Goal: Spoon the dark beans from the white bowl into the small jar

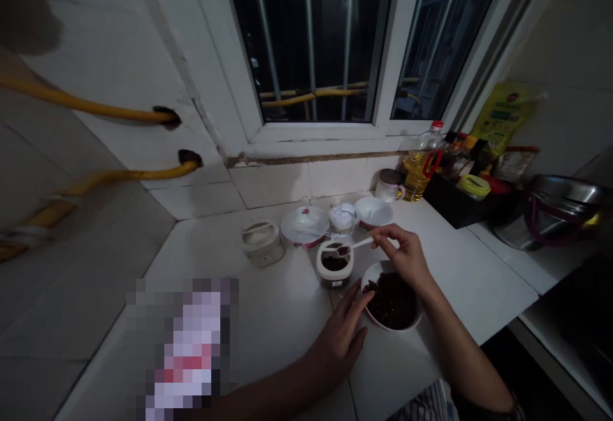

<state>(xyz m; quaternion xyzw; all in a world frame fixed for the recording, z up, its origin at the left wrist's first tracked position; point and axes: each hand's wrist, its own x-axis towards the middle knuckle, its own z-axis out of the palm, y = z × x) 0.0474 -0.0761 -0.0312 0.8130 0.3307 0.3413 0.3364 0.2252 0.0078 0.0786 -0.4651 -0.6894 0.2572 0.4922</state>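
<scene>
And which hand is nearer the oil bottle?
Right: the right hand is in front of the oil bottle; the left hand is farther, at the left rim of the bowl.

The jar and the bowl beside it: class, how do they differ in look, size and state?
The bowl is wider than the jar. The bowl looks round, while the jar's rim is squarish. The left hand touches the bowl's edge, while the spoon reaches over the jar. Both hold dark contents.
</scene>
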